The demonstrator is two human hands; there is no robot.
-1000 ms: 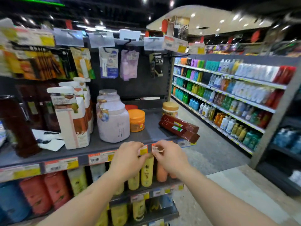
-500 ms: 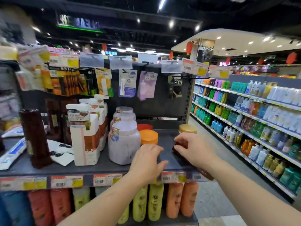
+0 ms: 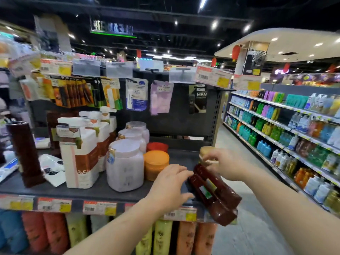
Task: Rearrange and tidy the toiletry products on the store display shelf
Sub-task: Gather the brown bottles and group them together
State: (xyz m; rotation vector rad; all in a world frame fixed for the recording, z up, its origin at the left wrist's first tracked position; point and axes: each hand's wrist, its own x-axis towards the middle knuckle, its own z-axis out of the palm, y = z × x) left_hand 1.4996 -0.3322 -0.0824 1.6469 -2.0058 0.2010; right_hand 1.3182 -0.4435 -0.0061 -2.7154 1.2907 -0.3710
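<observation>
The dark red twin-bottle pack [image 3: 213, 194] lies on its side at the right front corner of the shelf [image 3: 92, 190], its lower end overhanging the edge. The left hand [image 3: 170, 186] rests beside the pack, fingers spread and relaxed, fingertips touching it. The right hand [image 3: 223, 163], past the pack's far end, pinches a small pale item. Behind the pack stands a tan-lidded jar [image 3: 205, 153]; left of the pack, an orange jar [image 3: 156, 164]

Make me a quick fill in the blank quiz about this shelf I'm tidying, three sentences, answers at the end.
1. The pair of dark red bottles lies on its side and sticks out past the shelf's ____ edge.
2. The jar beside the big white tub has an ____ lid.
3. The hanging black pack reads ____.

Answers: front; orange; MEN
</observation>
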